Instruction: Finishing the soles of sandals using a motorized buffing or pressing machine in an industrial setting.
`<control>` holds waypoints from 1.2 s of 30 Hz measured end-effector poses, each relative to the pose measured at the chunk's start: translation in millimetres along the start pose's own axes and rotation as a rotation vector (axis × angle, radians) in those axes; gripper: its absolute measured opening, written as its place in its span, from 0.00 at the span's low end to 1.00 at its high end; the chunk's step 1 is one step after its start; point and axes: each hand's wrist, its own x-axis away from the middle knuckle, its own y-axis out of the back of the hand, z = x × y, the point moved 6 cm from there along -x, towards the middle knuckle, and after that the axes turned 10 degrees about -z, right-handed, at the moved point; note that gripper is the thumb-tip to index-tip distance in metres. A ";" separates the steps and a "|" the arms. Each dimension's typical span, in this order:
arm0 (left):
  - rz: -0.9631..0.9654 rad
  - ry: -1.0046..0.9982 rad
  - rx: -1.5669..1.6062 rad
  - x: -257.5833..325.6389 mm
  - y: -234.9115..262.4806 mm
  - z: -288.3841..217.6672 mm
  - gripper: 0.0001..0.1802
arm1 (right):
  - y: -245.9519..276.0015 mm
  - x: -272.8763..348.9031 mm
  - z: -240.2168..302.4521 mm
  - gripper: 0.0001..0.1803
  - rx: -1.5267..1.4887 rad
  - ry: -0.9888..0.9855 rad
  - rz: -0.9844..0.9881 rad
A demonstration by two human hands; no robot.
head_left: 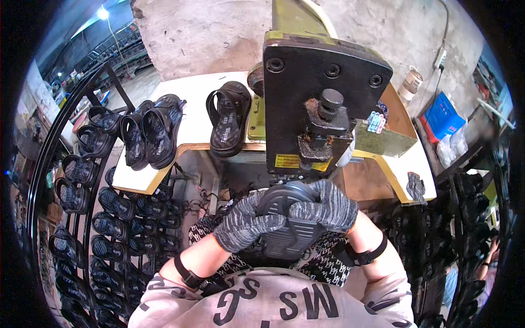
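Note:
A black sandal (291,240) is held between my two gloved hands, its ribbed outsole turned up toward me and its rounded end at the machine. My left hand (239,223), in a grey speckled knit glove, closes round its left side. My right hand (331,209), in a matching glove, grips the other side with the thumb pressed on the sole. Just beyond the sandal stands a sewing machine (328,71) with a heavy black head. Its lower working part is partly hidden behind the sandal and my hands.
On the white worktable (191,85) lie a single black sandal (229,120) and a pair of sandals (158,134). A rack (82,213) on the left holds many more; another rack (456,218) stands right. A loose glove (415,187) lies on the table's right corner.

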 end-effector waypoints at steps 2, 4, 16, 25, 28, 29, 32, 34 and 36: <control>-0.081 -0.038 0.125 -0.4 0.9 8.1 0.31 | 12.5 -1.3 -1.8 0.19 0.107 0.044 -0.040; -0.123 -0.028 0.165 1.6 4.3 19.8 0.31 | 36.0 7.7 -2.8 0.22 0.207 0.145 -0.178; -0.251 -0.139 0.434 7.6 -0.1 46.7 0.35 | 39.7 117.0 -187.6 0.45 -0.457 0.065 -0.650; -0.213 -0.307 0.065 14.4 0.3 32.0 0.36 | 125.5 110.2 -139.8 0.33 -1.208 0.349 -0.784; -0.280 -0.283 0.127 19.9 6.2 48.3 0.37 | 96.2 100.6 -91.3 0.39 -1.328 0.548 -0.824; -0.284 -0.239 0.223 20.8 7.5 54.8 0.38 | 81.3 95.7 -80.2 0.39 -1.327 0.550 -0.823; -0.288 -0.178 0.381 27.3 10.7 63.5 0.40 | 19.6 81.6 -36.0 0.49 -0.802 0.807 -0.681; -0.282 -0.141 0.507 33.7 13.3 65.3 0.40 | 7.4 75.9 -37.9 0.48 -0.789 0.771 -0.656; -0.281 -0.107 0.634 40.3 17.7 65.0 0.41 | -4.8 66.6 -43.5 0.46 -0.763 0.697 -0.600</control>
